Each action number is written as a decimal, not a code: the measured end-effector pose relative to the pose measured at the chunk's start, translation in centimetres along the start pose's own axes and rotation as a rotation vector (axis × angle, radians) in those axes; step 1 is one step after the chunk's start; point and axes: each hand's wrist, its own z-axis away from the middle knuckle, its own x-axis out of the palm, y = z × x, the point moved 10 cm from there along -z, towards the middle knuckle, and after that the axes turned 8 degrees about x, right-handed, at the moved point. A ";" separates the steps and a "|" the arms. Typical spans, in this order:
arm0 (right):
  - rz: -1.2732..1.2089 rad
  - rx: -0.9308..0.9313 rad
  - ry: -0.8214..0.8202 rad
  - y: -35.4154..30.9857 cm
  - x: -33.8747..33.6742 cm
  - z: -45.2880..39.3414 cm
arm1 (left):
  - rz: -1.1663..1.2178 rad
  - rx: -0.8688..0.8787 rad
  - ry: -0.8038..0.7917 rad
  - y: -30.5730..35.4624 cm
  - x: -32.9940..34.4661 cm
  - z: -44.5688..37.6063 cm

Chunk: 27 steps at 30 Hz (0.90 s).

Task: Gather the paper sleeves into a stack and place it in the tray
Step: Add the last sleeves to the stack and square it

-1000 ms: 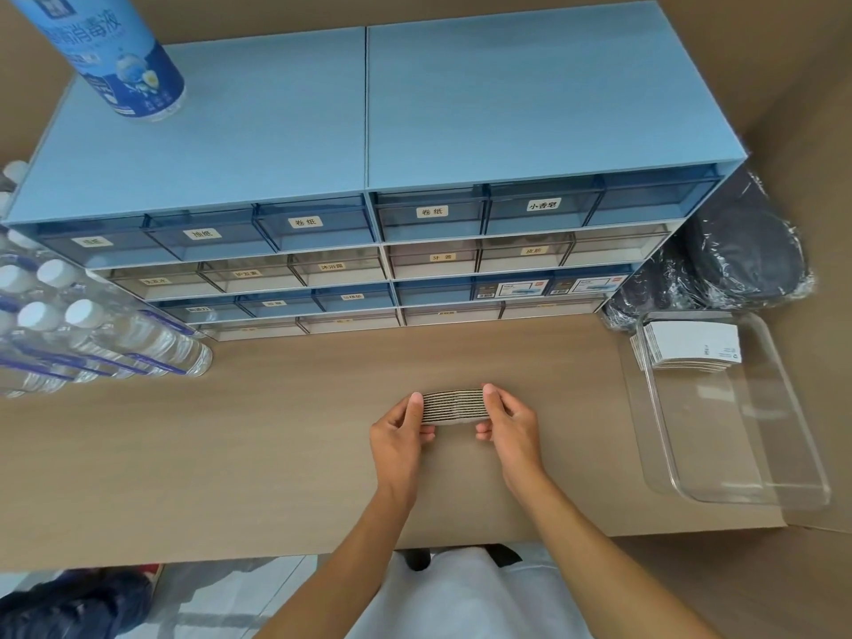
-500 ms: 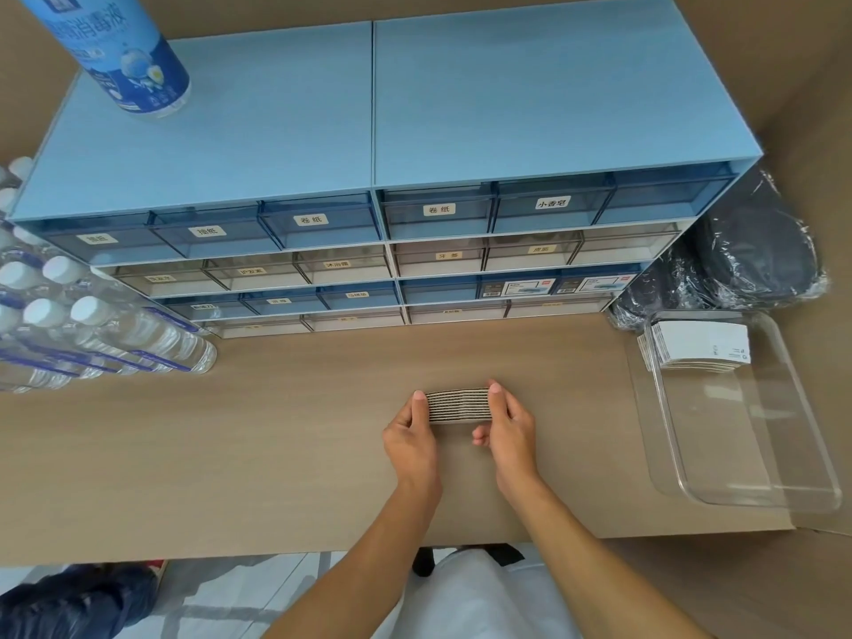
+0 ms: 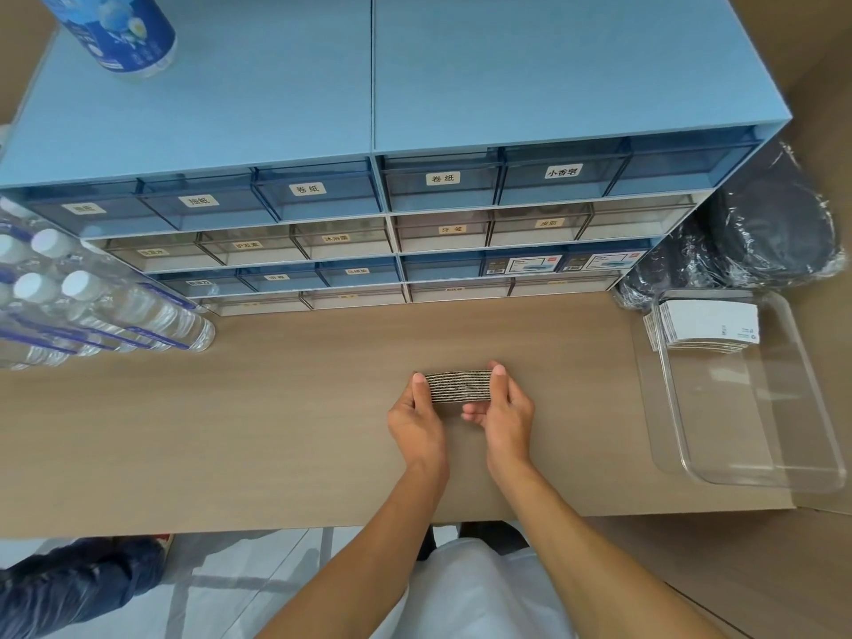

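A stack of paper sleeves (image 3: pixel 458 387) stands on edge near the middle of the wooden table, its ribbed brown edges facing up. My left hand (image 3: pixel 417 419) presses its left end and my right hand (image 3: pixel 505 408) presses its right end, so both hands squeeze the stack between them. A clear plastic tray (image 3: pixel 760 435) lies at the right end of the table, apart from my hands. Another pile of white sleeves (image 3: pixel 707 325) lies flat in the tray's far end.
A blue drawer cabinet (image 3: pixel 373 214) with labelled drawers fills the back of the table. Packed water bottles (image 3: pixel 92 311) lie at the left. A black wrapped bundle (image 3: pixel 756 242) sits behind the tray. A blue spray can (image 3: pixel 120 30) stands on the cabinet.
Both hands stay clamped on the stack at the same spot on the table. The view has shifted slightly; the stack looks a little more squared up.
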 end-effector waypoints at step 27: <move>-0.003 0.029 -0.071 -0.8 0.1 -0.5 | -0.275 0.110 -0.611 1.8 0.9 -3.4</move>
